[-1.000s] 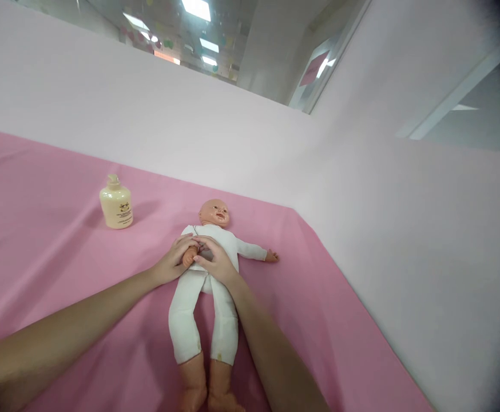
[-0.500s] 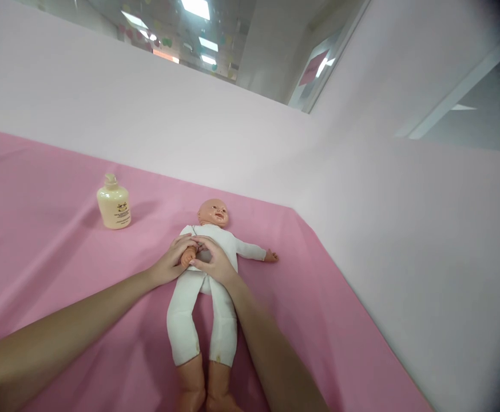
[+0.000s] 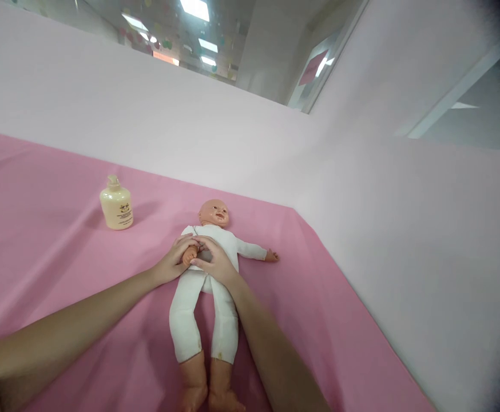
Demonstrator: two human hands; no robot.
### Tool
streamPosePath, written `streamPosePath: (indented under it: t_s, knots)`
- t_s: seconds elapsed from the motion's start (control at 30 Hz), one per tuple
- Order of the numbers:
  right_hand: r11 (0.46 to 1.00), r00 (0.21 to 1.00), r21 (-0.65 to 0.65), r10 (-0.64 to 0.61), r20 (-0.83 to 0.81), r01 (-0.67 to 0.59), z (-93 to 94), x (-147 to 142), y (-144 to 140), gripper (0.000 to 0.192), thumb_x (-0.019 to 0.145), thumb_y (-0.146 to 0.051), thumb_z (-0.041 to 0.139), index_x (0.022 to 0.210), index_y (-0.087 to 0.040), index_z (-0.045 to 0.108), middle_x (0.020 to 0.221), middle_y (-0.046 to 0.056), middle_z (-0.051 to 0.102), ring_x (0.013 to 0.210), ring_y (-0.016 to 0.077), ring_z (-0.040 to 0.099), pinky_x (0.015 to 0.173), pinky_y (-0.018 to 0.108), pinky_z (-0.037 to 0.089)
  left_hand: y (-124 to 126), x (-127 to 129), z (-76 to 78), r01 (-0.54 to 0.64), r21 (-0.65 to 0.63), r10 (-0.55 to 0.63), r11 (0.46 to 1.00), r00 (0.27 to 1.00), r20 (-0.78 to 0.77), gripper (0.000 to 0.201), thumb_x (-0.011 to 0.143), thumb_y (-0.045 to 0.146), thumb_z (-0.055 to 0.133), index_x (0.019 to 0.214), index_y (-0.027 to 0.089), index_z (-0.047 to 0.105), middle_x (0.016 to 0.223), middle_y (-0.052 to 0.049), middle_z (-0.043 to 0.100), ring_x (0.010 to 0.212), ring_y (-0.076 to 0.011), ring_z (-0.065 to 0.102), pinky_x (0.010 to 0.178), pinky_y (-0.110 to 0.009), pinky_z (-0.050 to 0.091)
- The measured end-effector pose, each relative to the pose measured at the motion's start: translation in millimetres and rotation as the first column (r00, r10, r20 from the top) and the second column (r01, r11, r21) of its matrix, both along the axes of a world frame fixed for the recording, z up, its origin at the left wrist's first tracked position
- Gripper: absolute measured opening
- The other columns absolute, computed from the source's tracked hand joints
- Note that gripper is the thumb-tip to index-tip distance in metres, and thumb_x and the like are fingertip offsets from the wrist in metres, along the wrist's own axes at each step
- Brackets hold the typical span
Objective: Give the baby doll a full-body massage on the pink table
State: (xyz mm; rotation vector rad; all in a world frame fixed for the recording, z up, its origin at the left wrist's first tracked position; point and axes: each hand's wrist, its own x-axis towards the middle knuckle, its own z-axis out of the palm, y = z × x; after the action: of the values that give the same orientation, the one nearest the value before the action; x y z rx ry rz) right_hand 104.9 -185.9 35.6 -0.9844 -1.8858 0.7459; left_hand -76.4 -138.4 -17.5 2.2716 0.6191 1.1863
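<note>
A baby doll [image 3: 213, 289] in a white suit lies on its back, head away from me and bare feet towards me. My left hand [image 3: 173, 262] is closed round the doll's arm on the left, just behind its small fist [image 3: 189, 255]. From the other side, my right hand [image 3: 216, 260] curls over the doll's belly, its thumb and fingertips at the same little fist. The fingertips of both hands meet there, and part of the grip is hidden. The doll's other arm [image 3: 252, 250] stretches out to the right, untouched.
A cream pump bottle [image 3: 117, 205] with dark print stands left of the doll's head. Pink cloth [image 3: 61, 252] with soft folds covers the surface beneath. Behind it and to the right rise white walls [image 3: 250, 149], with a window [image 3: 215, 46] above.
Both hands keep their hold on the doll's fist, almost unmoved. The view has shifted very slightly, so the bottle and the doll's legs appear a little further right.
</note>
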Motion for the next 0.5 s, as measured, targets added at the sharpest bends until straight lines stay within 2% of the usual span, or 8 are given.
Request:
streamPosePath:
  t_s: [0.17,0.3,0.5]
  knots:
    - [1.000,0.999,0.003,-0.024,0.036,0.024,0.6,0.6,-5.6,0.055,0.083,-0.038,0.071,0.133,-0.024,0.054,0.137,0.008,0.057,0.127,0.0247,0.053,0.109,0.042,0.043,-0.4,0.5,3.1,0.016,0.039,-0.015,0.999,1.000,-0.012,0.034,0.092,0.045,0.053,0.117,0.023,0.053,0.123,-0.012,0.060,0.132,-0.0303,0.045,0.114,-0.054,0.032]
    - [0.997,0.988,-0.011,-0.070,0.135,0.072,1.8,0.5,-18.5,0.058,0.087,-0.039,0.066,0.141,-0.026,0.049,0.145,0.008,0.051,0.136,0.0271,0.046,0.117,0.045,0.035,0.3,2.4,5.7,0.028,0.069,-0.027,0.997,1.000,-0.013,0.036,0.090,0.048,0.055,0.116,0.023,0.054,0.121,-0.011,0.061,0.126,-0.0297,0.049,0.114,-0.054,0.032]
    - [0.986,0.936,-0.023,-0.152,0.317,0.168,-1.9,-2.0,-40.0,0.064,0.090,-0.035,0.060,0.149,-0.026,0.038,0.154,0.007,0.042,0.144,0.0282,0.036,0.121,0.048,0.027,3.2,4.9,7.4,0.060,0.078,-0.061,0.995,0.998,0.001,0.029,0.086,0.049,0.061,0.098,0.023,0.056,0.106,-0.007,0.065,0.112,-0.0235,0.057,0.116,-0.049,0.029]
